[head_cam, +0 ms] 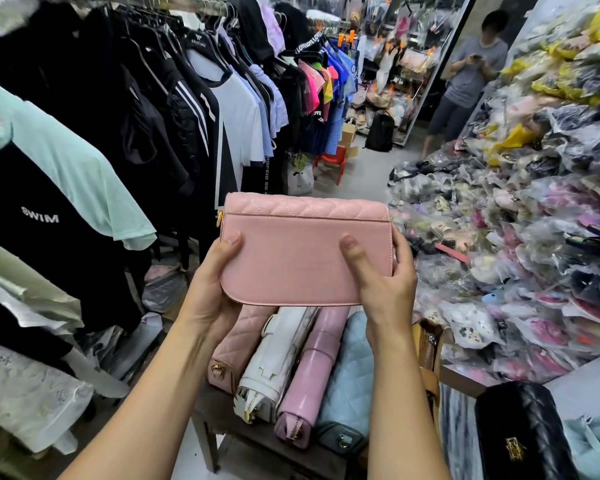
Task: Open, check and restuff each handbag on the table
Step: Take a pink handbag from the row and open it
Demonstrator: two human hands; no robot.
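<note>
A pink handbag [291, 251] with a quilted top and smooth flap is held up in front of me at chest height, its flap closed. My left hand [212, 292] grips its lower left corner, thumb on the front. My right hand [385, 278] grips its right end, thumb on the front and fingers behind. Below, on a small dark wooden table [257, 441], several handbags stand in a row: a quilted pink one [236, 344], a white one [278, 362], a glossy lilac one [312, 368], a pale blue quilted one [350, 372] and a tan one [428, 351].
A rack of hanging clothes [118, 116] fills the left side. A heap of plastic-wrapped goods [520, 220] covers the right. A black quilted bag [520, 431] lies at lower right. A person [471, 77] stands at the far end of the aisle by a red stool [333, 161].
</note>
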